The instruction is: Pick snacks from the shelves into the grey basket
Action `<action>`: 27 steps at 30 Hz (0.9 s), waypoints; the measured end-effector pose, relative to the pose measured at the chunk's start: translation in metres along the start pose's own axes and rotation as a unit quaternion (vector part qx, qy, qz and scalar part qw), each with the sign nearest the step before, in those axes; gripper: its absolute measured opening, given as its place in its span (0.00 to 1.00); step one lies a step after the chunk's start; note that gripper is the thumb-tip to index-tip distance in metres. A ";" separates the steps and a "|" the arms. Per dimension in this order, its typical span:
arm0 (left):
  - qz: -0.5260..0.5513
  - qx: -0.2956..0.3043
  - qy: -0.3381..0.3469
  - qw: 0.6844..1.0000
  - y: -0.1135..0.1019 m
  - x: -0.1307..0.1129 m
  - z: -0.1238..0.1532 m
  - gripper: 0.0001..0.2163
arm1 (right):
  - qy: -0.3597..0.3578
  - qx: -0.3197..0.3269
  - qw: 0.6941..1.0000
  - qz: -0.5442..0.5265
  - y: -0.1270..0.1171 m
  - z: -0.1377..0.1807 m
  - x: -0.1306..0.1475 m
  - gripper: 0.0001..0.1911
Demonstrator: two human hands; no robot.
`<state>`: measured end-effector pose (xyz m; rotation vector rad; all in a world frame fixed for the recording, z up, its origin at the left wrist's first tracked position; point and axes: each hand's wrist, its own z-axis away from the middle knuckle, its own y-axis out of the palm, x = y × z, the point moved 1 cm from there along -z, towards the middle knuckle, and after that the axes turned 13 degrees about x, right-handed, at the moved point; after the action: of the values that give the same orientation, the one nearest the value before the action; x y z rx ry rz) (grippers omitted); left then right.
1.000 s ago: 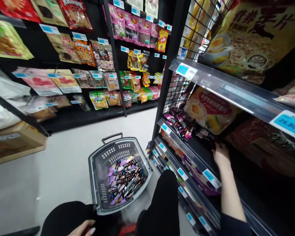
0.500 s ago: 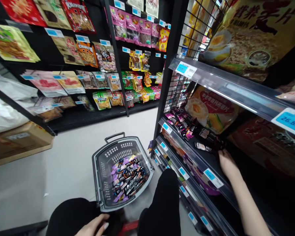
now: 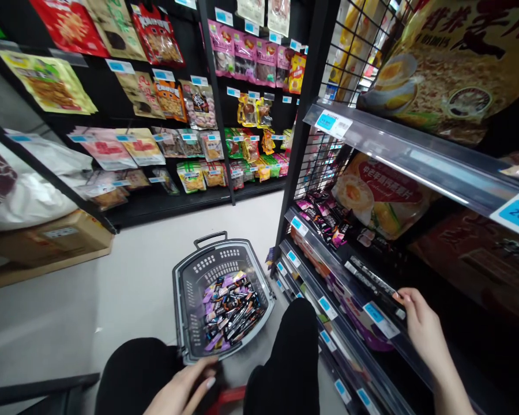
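Observation:
My right hand [image 3: 421, 325] reaches onto the black shelf [image 3: 415, 276] at the right. Its fingertips pinch the near end of long dark stick packets [image 3: 369, 275] lying by the shelf's front rail. Further back on the same shelf lies a pile of dark and purple snack packets [image 3: 324, 222]. My left hand [image 3: 184, 391] is low between my knees, fingers stretched out, fingertips at the near rim of a grey shopping basket [image 3: 179, 300]. The basket stands on the floor and holds several black and purple packets [image 3: 231, 311].
A large cereal bag [image 3: 380, 199] stands behind the packet pile. Blue price tags [image 3: 374, 314] line the shelf rails. Hanging snack bags [image 3: 190, 144] fill the rack across the aisle, with a cardboard box [image 3: 47, 242] at the left. My black-clad knees [image 3: 289, 357] flank the basket.
My right hand has drawn back from deep in the shelf to its front rail, bringing dark stick packets with it. My left hand has slid forward to the basket's near rim.

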<state>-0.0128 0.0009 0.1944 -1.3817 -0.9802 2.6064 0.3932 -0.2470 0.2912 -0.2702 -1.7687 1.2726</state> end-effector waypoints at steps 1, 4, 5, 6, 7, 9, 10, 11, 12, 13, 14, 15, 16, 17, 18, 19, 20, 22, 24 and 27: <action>0.027 0.002 0.010 1.000 0.001 -0.011 0.001 0.19 | -0.007 0.018 0.999 -0.048 0.003 0.010 0.014 0.14; 0.133 -0.001 0.064 0.989 0.001 -0.051 0.007 0.24 | -0.050 0.099 0.977 -0.180 0.019 0.036 0.061 0.15; 0.182 -0.001 0.097 0.978 0.000 -0.065 0.009 0.26 | -0.061 0.140 0.964 -0.215 0.027 0.043 0.076 0.15; 0.239 0.005 0.135 0.961 -0.001 -0.077 0.011 0.28 | -0.069 0.184 0.949 -0.245 0.035 0.049 0.090 0.15; 0.297 0.019 0.169 0.940 -0.003 -0.088 0.013 0.31 | -0.076 0.223 0.934 -0.269 0.045 0.054 0.102 0.16; 0.385 0.057 0.189 0.901 -0.006 -0.104 0.017 0.35 | -0.087 0.277 0.907 -0.306 0.065 0.060 0.121 0.16; 0.407 0.072 0.169 0.895 -0.007 -0.108 0.019 0.35 | -0.088 0.292 0.894 -0.327 0.074 0.063 0.128 0.17; 0.418 0.077 0.137 0.895 -0.008 -0.110 0.021 0.33 | -0.080 0.301 0.882 -0.353 0.084 0.066 0.133 0.17; 0.422 0.074 0.103 0.898 -0.010 -0.110 0.022 0.30 | -0.062 0.309 0.868 -0.382 0.093 0.069 0.137 0.17; 0.425 0.061 0.076 0.900 -0.011 -0.108 0.024 0.26 | -0.039 0.314 0.853 -0.414 0.100 0.072 0.140 0.17; 0.431 0.045 0.058 0.899 -0.011 -0.105 0.026 0.22 | -0.017 0.317 0.837 -0.446 0.106 0.076 0.143 0.16; 0.439 0.028 0.049 0.897 -0.012 -0.101 0.029 0.20 | -0.002 0.315 0.821 -0.475 0.111 0.081 0.145 0.16; 0.448 0.011 0.045 0.893 -0.012 -0.097 0.031 0.19 | 0.007 0.311 0.808 -0.500 0.114 0.086 0.147 0.17; 0.454 -0.003 0.042 0.890 -0.012 -0.093 0.033 0.19 | 0.009 0.306 0.797 -0.520 0.116 0.091 0.148 0.17; 0.457 -0.012 0.038 0.889 -0.012 -0.089 0.035 0.19 | 0.007 0.300 0.789 -0.536 0.117 0.096 0.150 0.16; 0.460 -0.017 0.035 0.887 -0.012 -0.085 0.038 0.19 | 0.005 0.293 0.783 -0.548 0.118 0.101 0.150 0.15; 0.463 -0.018 0.033 0.885 -0.011 -0.081 0.040 0.20 | 0.003 0.288 0.780 -0.555 0.118 0.105 0.150 0.13; 0.469 -0.014 0.039 0.882 -0.011 -0.076 0.045 0.20 | -0.001 0.282 0.783 -0.554 0.118 0.109 0.147 0.11; 0.468 -0.007 0.067 0.881 -0.012 -0.073 0.049 0.19 | -0.006 0.279 0.795 -0.538 0.118 0.110 0.143 0.10; 0.436 0.007 0.123 0.892 -0.015 -0.075 0.054 0.15 | -0.016 0.283 0.812 -0.510 0.116 0.109 0.138 0.10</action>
<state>-0.0125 -0.0384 0.2794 -2.5215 -0.3139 2.7836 0.1958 -0.1787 0.2627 0.9382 -1.1340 0.8888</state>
